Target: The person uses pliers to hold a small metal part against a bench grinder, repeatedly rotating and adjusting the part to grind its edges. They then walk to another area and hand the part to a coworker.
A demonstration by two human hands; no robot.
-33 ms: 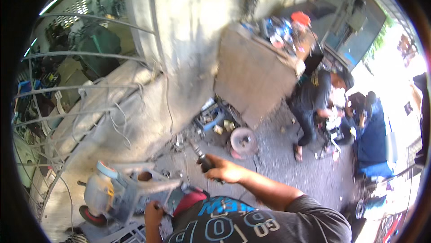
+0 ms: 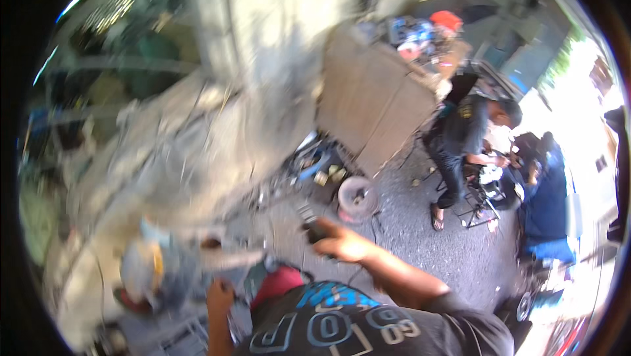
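My right hand [image 2: 338, 243] is wrapped round a hand tool [image 2: 313, 228] with a dark grip and a ridged metal nose. The nose points up and left, over the floor; the tool's exact kind is not clear. Lower left, my left hand [image 2: 221, 295] is closed, its fingers curled in. A small dark thing seems to be in it, too blurred to name. Red fabric [image 2: 279, 284] shows between my two arms. Left of my left hand stands a rounded pale machine [image 2: 139, 267] with a yellow stripe and a wheel, smeared by motion.
A round pale basin [image 2: 358, 199] lies on the floor beyond my right hand, beside a blue tray [image 2: 315, 165] of odds and ends. Behind rises a brown panelled bench [image 2: 371, 96] with clutter on top. At right another person [image 2: 463, 136] bends over a small stand.
The whole view has shifted slightly and blurred more. My right hand with the tool shows a little farther right, and my left hand slightly higher. Both grips look the same.
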